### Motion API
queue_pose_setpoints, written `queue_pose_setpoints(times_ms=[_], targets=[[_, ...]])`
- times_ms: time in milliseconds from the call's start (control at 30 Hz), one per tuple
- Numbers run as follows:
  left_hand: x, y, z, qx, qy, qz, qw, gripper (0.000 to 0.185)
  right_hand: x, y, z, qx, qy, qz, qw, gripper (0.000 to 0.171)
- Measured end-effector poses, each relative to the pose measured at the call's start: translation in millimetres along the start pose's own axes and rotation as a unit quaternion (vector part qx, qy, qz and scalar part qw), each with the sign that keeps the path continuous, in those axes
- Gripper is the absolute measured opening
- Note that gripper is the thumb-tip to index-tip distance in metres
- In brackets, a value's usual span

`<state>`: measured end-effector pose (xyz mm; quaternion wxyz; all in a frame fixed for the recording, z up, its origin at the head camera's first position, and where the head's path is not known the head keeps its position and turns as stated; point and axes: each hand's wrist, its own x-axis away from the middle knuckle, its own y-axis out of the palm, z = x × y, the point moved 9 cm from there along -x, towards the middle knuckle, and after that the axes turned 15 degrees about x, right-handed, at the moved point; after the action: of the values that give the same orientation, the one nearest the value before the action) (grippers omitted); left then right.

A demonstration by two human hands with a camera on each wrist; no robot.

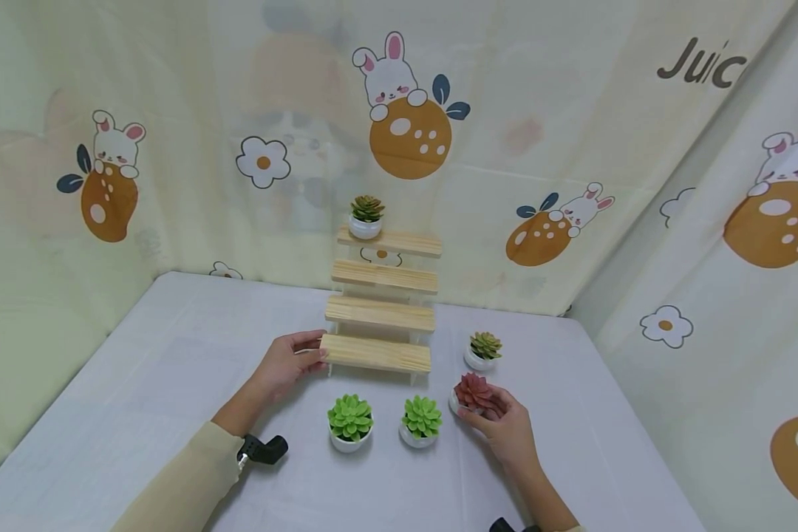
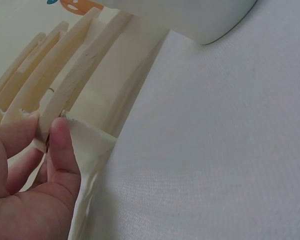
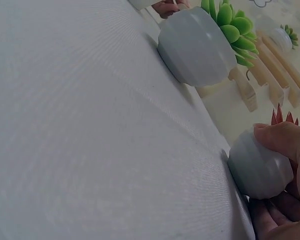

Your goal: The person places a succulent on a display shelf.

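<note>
Tabletop [image 1: 173, 355] — left hand [image 1: 286, 367] pinches shelf [image 1: 377, 353]; right hand [image 1: 505, 428] grips half-hidden red succulent [image 1: 473, 391].

A beige long sleeve [image 1: 179, 480] covers the left arm, with a black wrist-worn camera [image 1: 264, 448] at its cuff.

- pale cloth backdrop [image 1: 558, 89] printed with rabbits, oranges and flowers wraps the corner
- white-grey tabletop [image 1: 146, 369], evenly lit
- dark lettering [image 1: 701, 65] at upper right, seemingly "juic", cut off
</note>
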<state>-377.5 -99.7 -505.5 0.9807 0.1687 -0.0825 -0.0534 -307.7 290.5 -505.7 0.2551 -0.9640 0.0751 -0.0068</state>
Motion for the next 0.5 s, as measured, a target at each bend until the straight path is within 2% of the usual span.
queue_pose_setpoints(times_ms=[500], targets=[[-0.7, -1.2, -0.9, 0.002, -0.002, 0.006, 1.0, 0.052, -1.3, 1.6, -3.3, -0.023, -0.001, 0.001, 1.0, 0.058]])
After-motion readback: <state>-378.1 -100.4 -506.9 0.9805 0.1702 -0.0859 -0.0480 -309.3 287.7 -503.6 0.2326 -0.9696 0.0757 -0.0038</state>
